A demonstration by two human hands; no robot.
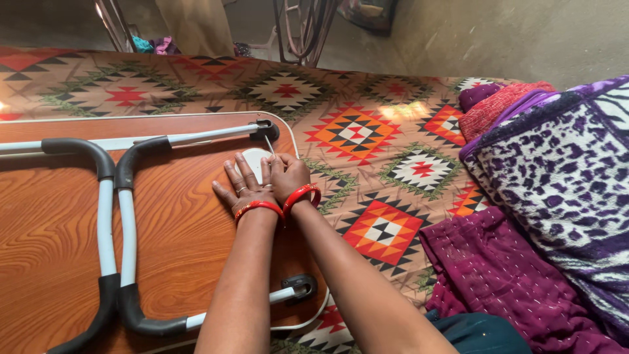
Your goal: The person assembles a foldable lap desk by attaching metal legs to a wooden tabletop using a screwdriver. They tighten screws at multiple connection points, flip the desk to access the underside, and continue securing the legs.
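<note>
Now the folded metal legs [118, 229] lie flat on the wooden table [52, 223]; the left hand [241, 187] presses spread fingers beside the white round disc [254, 160]; the right hand [286, 176] pinches a thin tool [269, 145] that might slip and poke a finger.

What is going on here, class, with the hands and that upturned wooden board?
A person leans over a small wood-grain folding table lying upside down on a bed covered with a geometric patterned orange sheet. Its white tubular legs with black bends are folded flat against the underside. The left hand presses flat beside a white round disc near the table's edge. The right hand grips a thin metal tool set against that disc. Both wrists wear red bangles. Purple blankets lie to the right.
</note>
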